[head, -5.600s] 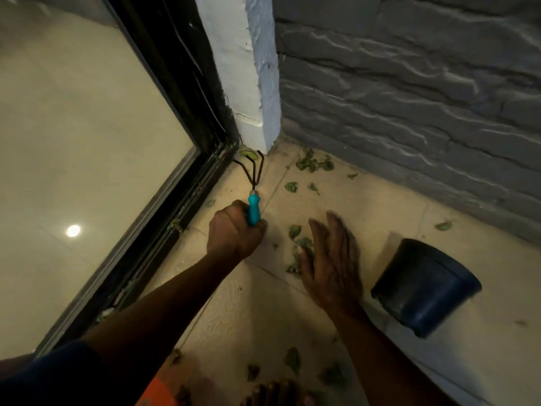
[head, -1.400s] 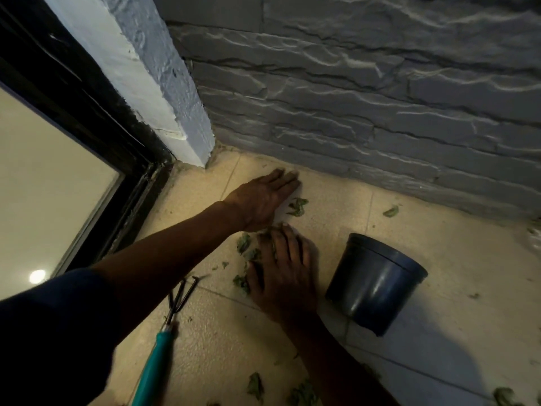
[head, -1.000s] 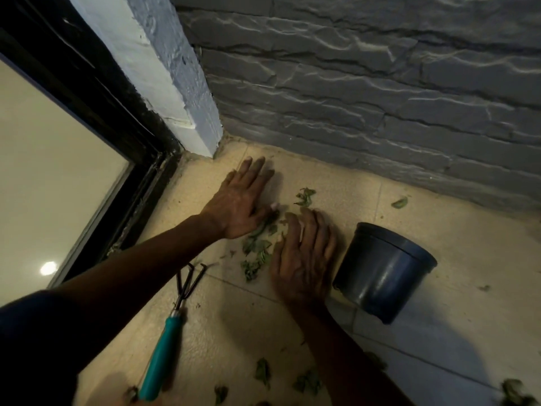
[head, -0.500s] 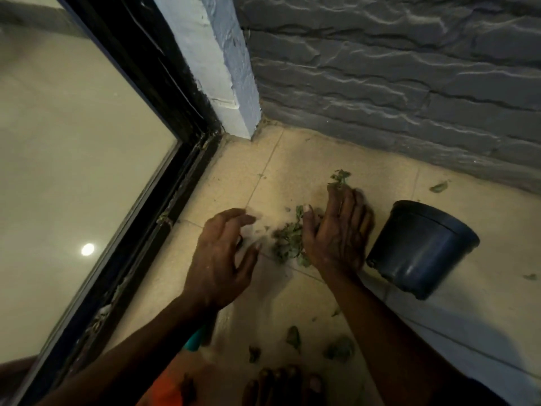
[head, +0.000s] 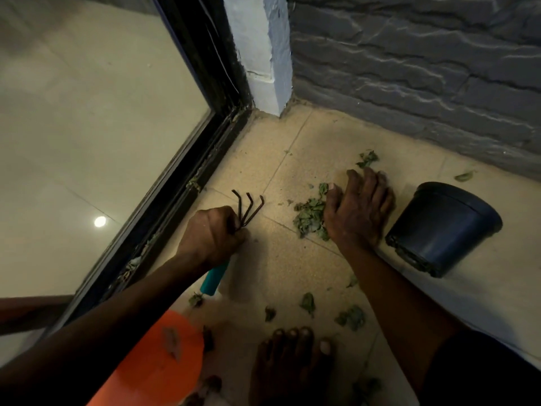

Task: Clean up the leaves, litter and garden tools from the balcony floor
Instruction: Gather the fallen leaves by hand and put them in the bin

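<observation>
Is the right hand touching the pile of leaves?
Touching. The head view shows the right hand palm down on the floor, its thumb side against the leaf pile, with no floor visible between them.

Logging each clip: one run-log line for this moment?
left hand: grips hand rake | right hand: flat against leaf pile | black pot: beside right hand
</observation>
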Demonstrator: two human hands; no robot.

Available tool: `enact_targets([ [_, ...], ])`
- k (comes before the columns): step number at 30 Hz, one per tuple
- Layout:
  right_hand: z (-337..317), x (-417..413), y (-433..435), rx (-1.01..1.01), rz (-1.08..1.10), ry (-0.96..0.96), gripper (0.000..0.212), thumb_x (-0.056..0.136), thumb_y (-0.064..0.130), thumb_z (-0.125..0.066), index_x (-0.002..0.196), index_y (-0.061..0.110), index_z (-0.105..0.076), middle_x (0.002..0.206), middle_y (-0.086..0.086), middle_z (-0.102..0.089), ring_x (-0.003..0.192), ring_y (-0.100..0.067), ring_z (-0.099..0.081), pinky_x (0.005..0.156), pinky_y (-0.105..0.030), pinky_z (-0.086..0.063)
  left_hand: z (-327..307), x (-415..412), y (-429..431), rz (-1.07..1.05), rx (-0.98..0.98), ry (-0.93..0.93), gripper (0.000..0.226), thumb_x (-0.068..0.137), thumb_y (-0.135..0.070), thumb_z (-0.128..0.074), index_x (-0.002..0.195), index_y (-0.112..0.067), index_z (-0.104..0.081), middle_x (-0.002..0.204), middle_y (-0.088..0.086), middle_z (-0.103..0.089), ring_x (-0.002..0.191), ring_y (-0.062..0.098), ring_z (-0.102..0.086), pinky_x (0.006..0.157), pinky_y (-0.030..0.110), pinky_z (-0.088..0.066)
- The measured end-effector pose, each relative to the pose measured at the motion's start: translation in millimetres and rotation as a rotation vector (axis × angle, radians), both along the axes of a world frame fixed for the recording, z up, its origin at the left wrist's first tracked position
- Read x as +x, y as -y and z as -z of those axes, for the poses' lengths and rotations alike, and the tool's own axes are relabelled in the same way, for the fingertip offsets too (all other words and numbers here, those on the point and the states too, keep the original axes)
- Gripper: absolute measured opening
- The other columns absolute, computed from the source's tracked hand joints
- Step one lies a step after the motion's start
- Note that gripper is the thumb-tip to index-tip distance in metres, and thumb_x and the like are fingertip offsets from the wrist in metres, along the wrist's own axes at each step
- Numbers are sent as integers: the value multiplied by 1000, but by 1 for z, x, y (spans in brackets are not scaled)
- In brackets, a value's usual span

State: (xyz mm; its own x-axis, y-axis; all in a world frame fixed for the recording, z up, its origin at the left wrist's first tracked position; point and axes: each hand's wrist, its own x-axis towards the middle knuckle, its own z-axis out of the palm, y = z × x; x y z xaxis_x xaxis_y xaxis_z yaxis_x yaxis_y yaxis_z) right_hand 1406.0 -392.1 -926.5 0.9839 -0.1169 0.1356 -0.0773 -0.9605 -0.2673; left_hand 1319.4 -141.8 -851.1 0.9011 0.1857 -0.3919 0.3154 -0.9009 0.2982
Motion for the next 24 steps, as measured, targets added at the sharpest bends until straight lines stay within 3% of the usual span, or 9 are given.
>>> enact_targets([
  [3,0,0,0,-2,-5,-8,54,100,49,-38,142,16,-48,156,-16,-39,149,-38,-28,120,-55,-22,-6,17,0,-2,-43,166,12,93,-39,-69,91,-31,-61,90,-14,-63,81,2,-61,68,23,-52],
  [7,1,2,2,-17,-5,-10,55,101,49,-36,142,16,-47,156,-16,-39,148,-38,-28,120,-55,-24,-11,58,-1,61,-29,341,10,94,-31,-70,94,-27,-61,94,-11,-63,82,4,-61,70,23,-50],
  [11,3,3,3,-29,-2,-24,55,101,50,-35,142,16,-48,155,-15,-39,148,-38,-29,119,-56,-24,2,106,-3,173,71,376,11,97,-30,-67,96,-22,-59,101,0,-63,87,16,-60,72,29,-46],
  [15,1,5,3,-22,-12,-29,56,101,51,-34,142,16,-48,155,-14,-40,148,-37,-29,118,-56,-25,14,129,1,168,143,348,8,101,-30,-59,100,-22,-58,108,4,-59,91,18,-56,73,30,-42],
  [17,2,6,3,8,7,-22,58,101,51,-34,144,15,-46,155,-13,-41,148,-36,-29,119,-55,-24,21,125,7,223,190,453,18,103,-33,-51,110,-19,-61,116,8,-59,101,23,-55,79,34,-43],
  [19,5,6,3,51,30,3,59,100,47,-35,147,13,-42,154,-14,-42,148,-35,-30,120,-54,-24,25,116,21,395,113,566,27,105,-35,-48,119,-17,-61,125,9,-58,113,25,-53,90,40,-46],
  [21,7,5,3,83,47,30,59,100,42,-37,150,11,-39,154,-15,-41,148,-34,-31,120,-54,-24,31,112,39,517,-36,497,39,104,-43,-53,133,-17,-58,141,8,-53,130,23,-48,106,41,-45],
  [24,7,4,4,130,57,61,60,98,35,-39,152,11,-36,155,-14,-40,147,-34,-32,121,-52,-24,45,123,63,433,-66,265,78,100,-64,-44,159,-15,-32,168,12,-23,155,27,-21,126,44,-22],
])
